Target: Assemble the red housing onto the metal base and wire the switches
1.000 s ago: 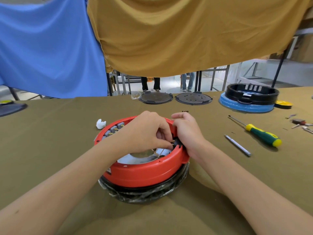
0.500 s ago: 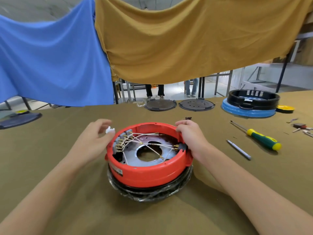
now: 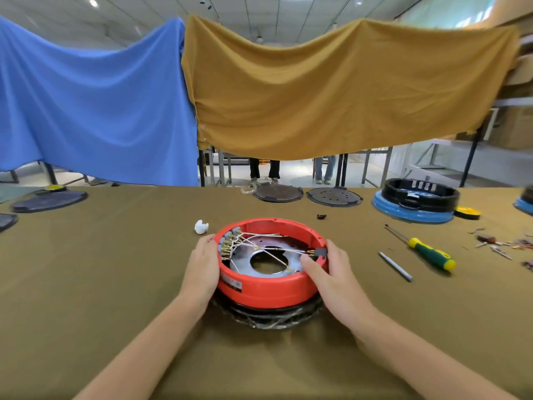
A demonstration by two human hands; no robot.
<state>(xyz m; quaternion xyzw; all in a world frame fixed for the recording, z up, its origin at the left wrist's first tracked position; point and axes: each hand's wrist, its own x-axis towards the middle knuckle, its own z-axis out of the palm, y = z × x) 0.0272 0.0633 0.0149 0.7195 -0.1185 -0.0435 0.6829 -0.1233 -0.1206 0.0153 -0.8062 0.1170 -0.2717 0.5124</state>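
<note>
Red housing point(image 3: 271, 287): round red plastic ring, open side up, near the front middle of the table point(image 3: 115, 284); it sits on a dark base wrapped in clear film point(image 3: 271, 317).
Metal plate point(image 3: 245, 256): shiny disc with a round centre hole, lying inside the housing; seated, as far as can be judged.
Switch block point(image 3: 225, 241): row of grey switches along the inner left wall, brass terminals facing inward.
Wires point(image 3: 259, 241): thin pale leads running from the left terminals across the plate toward the right wall; several cross over the centre hole.
Black part point(image 3: 320, 252): small dark piece at the inner right wall where two leads end; its exact kind cannot be told.
Left hand point(image 3: 203, 267): flat against the outer left wall of the housing, fingers straight and together, pressing, gripping nothing.
Right hand point(image 3: 331, 277): wrapped on the right rim, thumb over the edge onto the inside near the black part, fingers curled round the outer wall.
White piece point(image 3: 201, 226): small loose item on the table just beyond the left hand, untouched.
Screwdriver point(image 3: 424, 249): green and yellow handle, well to the right; a thin metal rod point(image 3: 395, 266) lies beside it.
Step in hand: likely steadying or turning the housing between wiring connections; both hands brace it.
Next move: probably calls for freeing one hand to fetch the white piece or a tool, while the other keeps the housing from shifting and the loose leads clear of the centre hole.
</note>
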